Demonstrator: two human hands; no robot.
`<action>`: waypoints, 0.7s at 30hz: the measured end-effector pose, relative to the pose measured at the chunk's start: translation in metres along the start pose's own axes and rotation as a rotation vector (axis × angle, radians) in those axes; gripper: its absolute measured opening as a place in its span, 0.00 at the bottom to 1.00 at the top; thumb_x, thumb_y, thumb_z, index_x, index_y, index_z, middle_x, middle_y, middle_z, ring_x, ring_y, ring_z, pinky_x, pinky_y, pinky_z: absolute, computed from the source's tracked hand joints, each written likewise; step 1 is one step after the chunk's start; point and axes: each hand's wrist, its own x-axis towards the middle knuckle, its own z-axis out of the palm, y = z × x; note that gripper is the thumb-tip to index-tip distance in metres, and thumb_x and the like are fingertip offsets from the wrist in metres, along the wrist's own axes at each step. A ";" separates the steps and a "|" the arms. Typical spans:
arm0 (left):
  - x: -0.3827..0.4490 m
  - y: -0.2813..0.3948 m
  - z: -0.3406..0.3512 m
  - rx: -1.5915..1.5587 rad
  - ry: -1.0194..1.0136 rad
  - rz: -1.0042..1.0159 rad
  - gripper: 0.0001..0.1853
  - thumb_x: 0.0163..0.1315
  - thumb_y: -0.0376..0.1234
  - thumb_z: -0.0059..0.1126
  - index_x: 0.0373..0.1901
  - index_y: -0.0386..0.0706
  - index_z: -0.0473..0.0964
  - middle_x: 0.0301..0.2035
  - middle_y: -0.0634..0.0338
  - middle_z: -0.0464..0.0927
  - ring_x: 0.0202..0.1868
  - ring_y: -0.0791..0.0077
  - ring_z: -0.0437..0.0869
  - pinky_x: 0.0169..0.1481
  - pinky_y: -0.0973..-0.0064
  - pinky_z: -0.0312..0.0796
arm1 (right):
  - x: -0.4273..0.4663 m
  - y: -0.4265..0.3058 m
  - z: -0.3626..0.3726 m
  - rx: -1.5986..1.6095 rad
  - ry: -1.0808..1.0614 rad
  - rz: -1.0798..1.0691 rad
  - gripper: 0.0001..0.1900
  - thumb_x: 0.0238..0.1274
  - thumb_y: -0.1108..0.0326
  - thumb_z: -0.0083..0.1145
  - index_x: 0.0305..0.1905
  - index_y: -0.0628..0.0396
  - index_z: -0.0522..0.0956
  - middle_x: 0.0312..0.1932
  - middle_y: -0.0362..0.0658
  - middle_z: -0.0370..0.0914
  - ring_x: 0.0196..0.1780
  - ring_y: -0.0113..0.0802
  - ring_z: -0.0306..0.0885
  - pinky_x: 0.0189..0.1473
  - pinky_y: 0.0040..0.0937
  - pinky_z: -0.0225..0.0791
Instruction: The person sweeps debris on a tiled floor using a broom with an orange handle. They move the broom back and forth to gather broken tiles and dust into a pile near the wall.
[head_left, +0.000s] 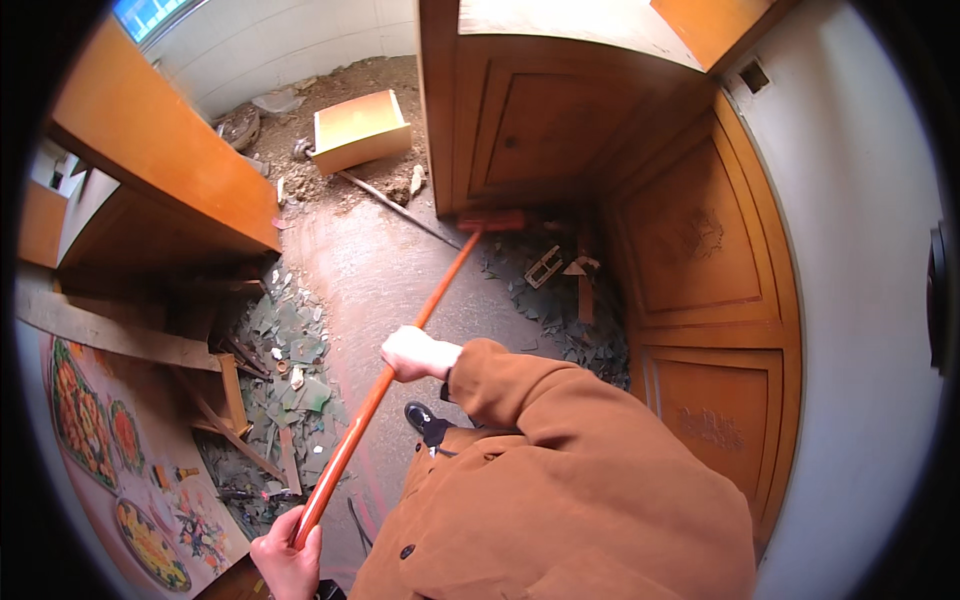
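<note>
A long orange-red pole (349, 442) crosses the view diagonally and ends in a red broom-like head (491, 220), whose bristles are not clear. My right hand (417, 354) grips the middle of the pole. Lower left, my left hand (289, 559) is closed around its near end. The head rests on or just above the floor, at the foot of a wooden cabinet (540, 142). Beside it lie dark green broken glass shards (551, 307) and a small pale frame (544, 267).
More glass shards (296, 345) and wood strips (289, 459) line the left side. An upturned drawer (360, 127) sits on rubble (345, 82) at the back, near a thin rod (397, 208). Wooden door panels (697, 232) stand right; a food-printed panel (142, 457) leans left.
</note>
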 end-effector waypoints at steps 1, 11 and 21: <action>0.007 0.005 0.009 0.040 0.064 0.059 0.13 0.54 0.24 0.59 0.43 0.33 0.77 0.31 0.54 0.81 0.32 0.77 0.80 0.40 0.80 0.71 | 0.006 0.008 0.002 0.013 0.037 -0.004 0.07 0.39 0.66 0.55 0.21 0.56 0.80 0.23 0.54 0.79 0.31 0.51 0.79 0.33 0.44 0.73; 0.029 -0.014 0.046 0.031 -0.019 0.077 0.14 0.43 0.28 0.65 0.35 0.39 0.81 0.20 0.54 0.81 0.23 0.75 0.84 0.30 0.79 0.72 | -0.065 0.041 0.004 0.000 -0.207 0.162 0.08 0.39 0.69 0.54 0.25 0.57 0.82 0.28 0.54 0.80 0.35 0.51 0.80 0.38 0.43 0.73; -0.009 -0.010 -0.017 -0.249 -0.031 0.046 0.14 0.59 0.24 0.57 0.47 0.30 0.75 0.38 0.54 0.82 0.40 0.76 0.80 0.47 0.79 0.71 | -0.036 -0.013 -0.014 0.030 -0.063 0.013 0.07 0.39 0.66 0.54 0.21 0.57 0.80 0.23 0.54 0.79 0.30 0.53 0.79 0.33 0.44 0.73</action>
